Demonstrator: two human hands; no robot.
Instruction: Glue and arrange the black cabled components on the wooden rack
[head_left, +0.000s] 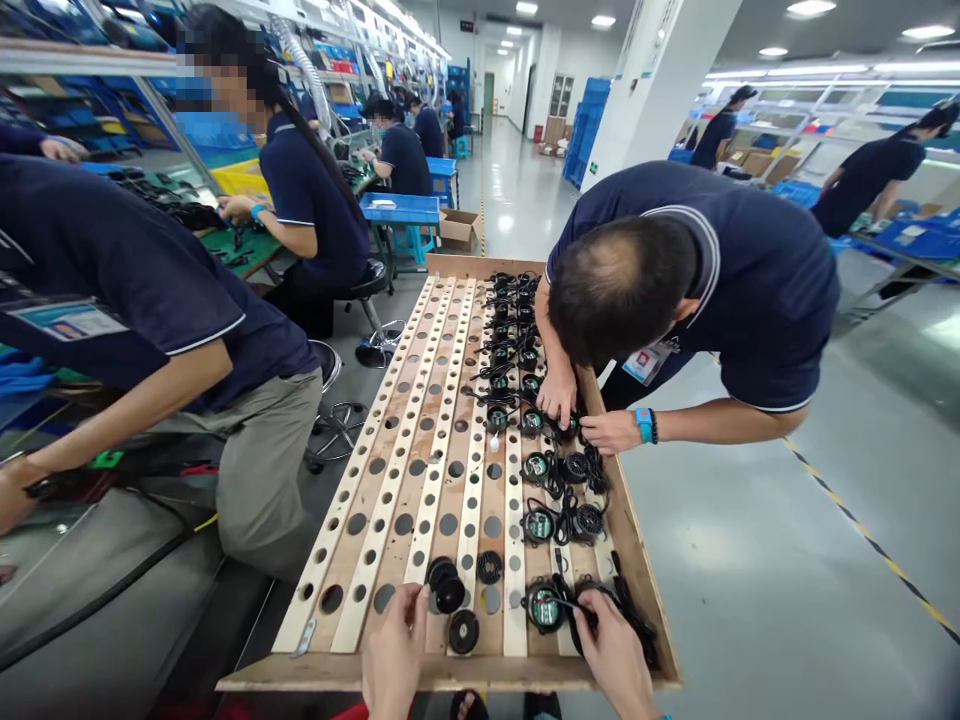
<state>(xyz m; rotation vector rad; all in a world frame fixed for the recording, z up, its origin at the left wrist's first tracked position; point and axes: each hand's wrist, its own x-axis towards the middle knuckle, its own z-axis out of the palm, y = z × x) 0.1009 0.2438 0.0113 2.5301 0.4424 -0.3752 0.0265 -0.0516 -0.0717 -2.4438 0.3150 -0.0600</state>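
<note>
A round black housing with a green circuit board (544, 606) is lying open side up at the near end of a wooden tray (337, 672); its circular face is showing no long axis, but a thin dark strand is pointing from it toward the right hand (613, 645). That hand is curling its fingers over neighbouring black parts and cable; whether it is gripping them, I cannot tell. The left hand (396, 640) is bunching its fingertips just beside overlapping black discs (448, 595); its grip I cannot tell. A slotted black disc (490, 567) and another black disc (463, 632) are lying nearby. Cabled black units (538, 523) are stretching away along the tray's right side, where a leaning co-worker (720, 270) is partly blocking the view.
</note>
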